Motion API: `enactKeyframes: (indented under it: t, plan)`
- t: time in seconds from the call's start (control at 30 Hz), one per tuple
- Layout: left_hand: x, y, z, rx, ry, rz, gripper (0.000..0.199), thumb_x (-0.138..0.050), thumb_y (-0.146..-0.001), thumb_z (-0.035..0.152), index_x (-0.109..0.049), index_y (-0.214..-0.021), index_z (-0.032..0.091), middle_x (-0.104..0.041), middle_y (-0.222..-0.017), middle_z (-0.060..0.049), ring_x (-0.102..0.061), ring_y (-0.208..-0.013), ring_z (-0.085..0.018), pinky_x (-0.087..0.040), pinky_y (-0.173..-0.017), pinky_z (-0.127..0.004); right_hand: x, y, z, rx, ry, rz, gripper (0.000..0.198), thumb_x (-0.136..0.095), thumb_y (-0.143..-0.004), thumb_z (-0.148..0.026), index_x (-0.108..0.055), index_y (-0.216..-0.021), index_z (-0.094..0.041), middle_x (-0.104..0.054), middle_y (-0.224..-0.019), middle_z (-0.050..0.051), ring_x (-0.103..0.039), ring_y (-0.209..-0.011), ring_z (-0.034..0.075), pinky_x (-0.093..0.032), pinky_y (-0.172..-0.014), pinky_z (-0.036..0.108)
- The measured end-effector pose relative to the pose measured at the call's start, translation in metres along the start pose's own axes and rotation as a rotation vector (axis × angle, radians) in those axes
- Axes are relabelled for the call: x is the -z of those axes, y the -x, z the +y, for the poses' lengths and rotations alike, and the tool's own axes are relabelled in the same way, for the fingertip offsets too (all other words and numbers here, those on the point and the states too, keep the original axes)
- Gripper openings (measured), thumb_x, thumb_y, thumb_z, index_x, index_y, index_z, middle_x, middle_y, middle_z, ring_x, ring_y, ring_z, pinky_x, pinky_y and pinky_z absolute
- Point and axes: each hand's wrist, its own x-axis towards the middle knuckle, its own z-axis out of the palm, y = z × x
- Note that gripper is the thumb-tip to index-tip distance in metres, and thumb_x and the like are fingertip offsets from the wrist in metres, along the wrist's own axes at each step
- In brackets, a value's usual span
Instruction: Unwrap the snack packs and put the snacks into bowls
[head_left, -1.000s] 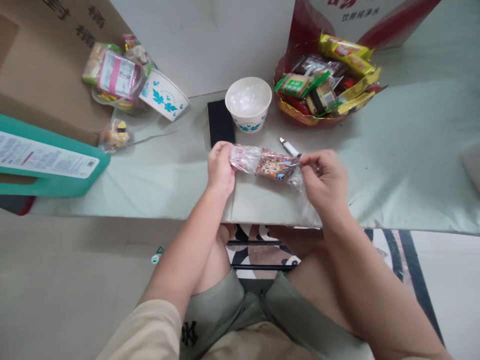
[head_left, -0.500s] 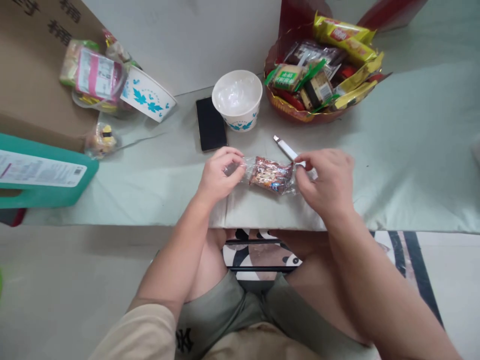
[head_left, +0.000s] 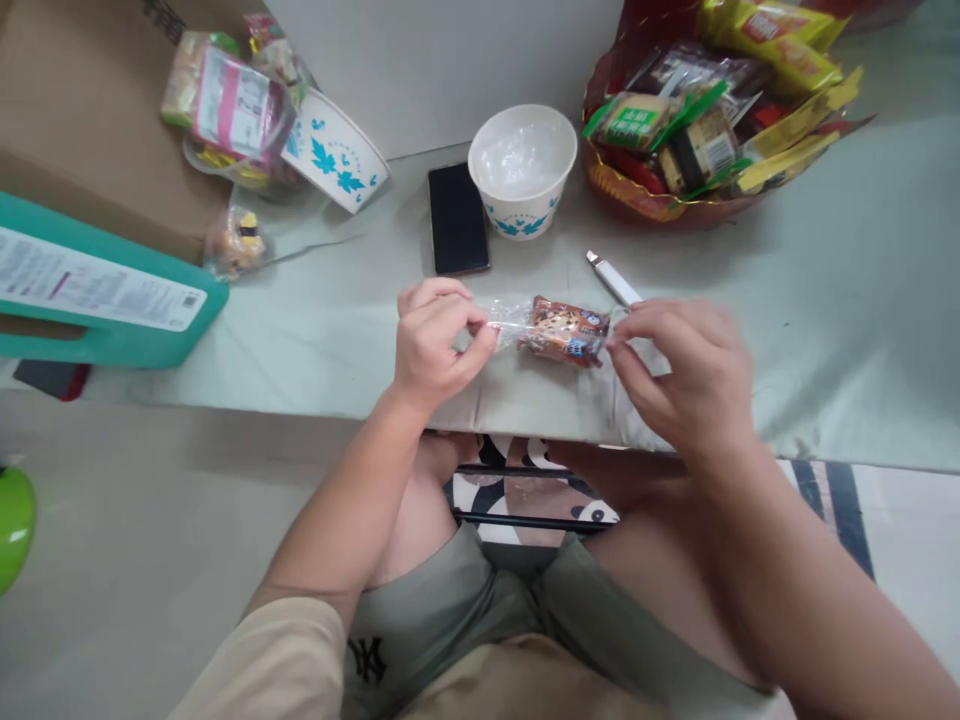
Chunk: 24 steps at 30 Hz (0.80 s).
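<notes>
A small brown snack packet (head_left: 566,332) with a cookie picture lies in clear plastic wrap (head_left: 506,322) between my hands, close to the table's front edge. My left hand (head_left: 437,345) is closed, pinching the stretched left end of the wrap between thumb and fingers. On the other side, my right hand (head_left: 686,365) pinches the right end of the wrap at the packet's corner. Just beyond the right fingers lies a white-handled box cutter (head_left: 615,280), its lower end hidden behind that hand.
A paper bowl (head_left: 523,172) stands beside a black phone (head_left: 458,220). A red basket (head_left: 637,200) of wrapped snacks is at back right. On the left are a tilted paper bowl (head_left: 337,150), a clear tub of snacks (head_left: 240,110), a cardboard box (head_left: 97,130) and a green carton (head_left: 112,280).
My view has shifted, so the table things appear farther right and higher. The wrap is pulled longer on the left, and the packet has tilted, showing its printed face more clearly.
</notes>
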Motion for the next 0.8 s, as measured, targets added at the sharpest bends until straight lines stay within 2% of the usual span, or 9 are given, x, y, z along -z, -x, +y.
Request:
enactKeyframes:
  t: [0.2,0.3,0.4,0.5,0.57,0.67,0.73,0.77,0.8]
  plan:
    - [0.018,0.017,0.005,0.035,0.043,-0.056,0.031,-0.066,-0.080,0.034,-0.050,-0.056,0.023,-0.046,-0.049,0.004,-0.042,-0.051,-0.013,-0.040,-0.065,-0.033,0.011,0.010,-0.014,0.008,0.061,0.030,0.014,-0.057,-0.092,-0.033,-0.065,-0.082,-0.029,-0.061,-0.061,0.001,-0.059,-0.062,0.020,-0.049,-0.082,0.041]
    - [0.033,0.022,0.010,0.103,0.183,-0.173,0.029,-0.068,-0.077,0.032,-0.052,-0.055,0.022,-0.044,-0.048,0.004,-0.037,-0.047,-0.011,-0.032,-0.053,-0.028,0.019,0.016,-0.017,0.138,0.039,-0.128,0.021,-0.057,-0.093,-0.039,-0.071,-0.083,-0.028,-0.057,-0.053,-0.001,-0.052,-0.052,0.016,-0.043,-0.064,0.034]
    - [0.049,0.022,0.009,0.235,0.347,-0.492,0.033,-0.066,-0.078,0.035,-0.053,-0.051,0.021,-0.041,-0.047,0.003,-0.033,-0.045,-0.010,-0.026,-0.048,-0.027,0.024,0.019,-0.016,0.176,0.071,-0.403,0.028,-0.052,-0.095,-0.041,-0.078,-0.094,-0.028,-0.063,-0.057,-0.001,-0.050,-0.049,0.015,-0.032,-0.054,0.031]
    - [0.056,0.021,0.006,0.344,0.462,-0.866,0.048,-0.063,-0.082,0.043,-0.048,-0.043,0.021,-0.035,-0.044,0.002,-0.029,-0.044,-0.010,-0.021,-0.046,-0.027,0.025,0.021,-0.017,0.135,0.077,-0.645,0.036,-0.045,-0.099,-0.040,-0.077,-0.085,-0.028,-0.067,-0.060,-0.001,-0.051,-0.050,0.014,-0.030,-0.053,0.029]
    - [0.054,0.022,0.007,0.364,0.429,-0.785,0.045,-0.064,-0.082,0.043,-0.051,-0.045,0.021,-0.037,-0.045,0.002,-0.032,-0.045,-0.010,-0.026,-0.047,-0.027,0.023,0.021,-0.018,0.114,0.071,-0.746,0.044,-0.041,-0.101,-0.040,-0.072,-0.072,-0.025,-0.065,-0.058,-0.001,-0.051,-0.049,0.013,-0.030,-0.054,0.028]
    - [0.041,0.023,0.012,0.213,0.222,-0.386,0.018,-0.078,-0.073,0.038,-0.071,-0.076,0.022,-0.063,-0.072,-0.002,-0.058,-0.071,-0.018,-0.049,-0.069,-0.032,0.019,0.023,-0.016,0.015,0.208,-0.690,0.040,-0.044,-0.097,-0.041,-0.070,-0.071,-0.025,-0.063,-0.055,0.000,-0.051,-0.048,0.015,-0.027,-0.052,0.029]
    - [0.030,0.024,0.015,0.089,0.093,-0.364,0.048,-0.087,-0.063,0.035,-0.073,-0.107,0.023,-0.070,-0.112,-0.009,-0.063,-0.109,-0.029,-0.052,-0.096,-0.043,0.014,0.024,-0.014,-0.100,0.297,-0.527,0.030,-0.050,-0.094,-0.043,-0.074,-0.091,-0.025,-0.068,-0.061,0.001,-0.055,-0.050,0.018,-0.028,-0.051,0.030]
    - [0.025,0.024,0.015,0.069,0.048,-0.407,0.050,-0.084,-0.067,0.032,-0.071,-0.115,0.023,-0.068,-0.123,-0.011,-0.060,-0.118,-0.031,-0.050,-0.102,-0.046,0.011,0.024,-0.013,-0.151,0.303,-0.448,0.031,-0.052,-0.093,-0.044,-0.074,-0.105,-0.025,-0.071,-0.065,0.002,-0.058,-0.052,0.020,-0.030,-0.051,0.030]
    - [0.021,0.023,0.015,0.077,0.008,-0.432,0.038,-0.076,-0.076,0.027,-0.071,-0.113,0.022,-0.067,-0.123,-0.012,-0.061,-0.119,-0.030,-0.050,-0.103,-0.046,0.008,0.023,-0.012,-0.189,0.288,-0.378,0.036,-0.053,-0.093,-0.043,-0.071,-0.117,-0.023,-0.073,-0.070,0.002,-0.061,-0.055,0.022,-0.035,-0.052,0.032]
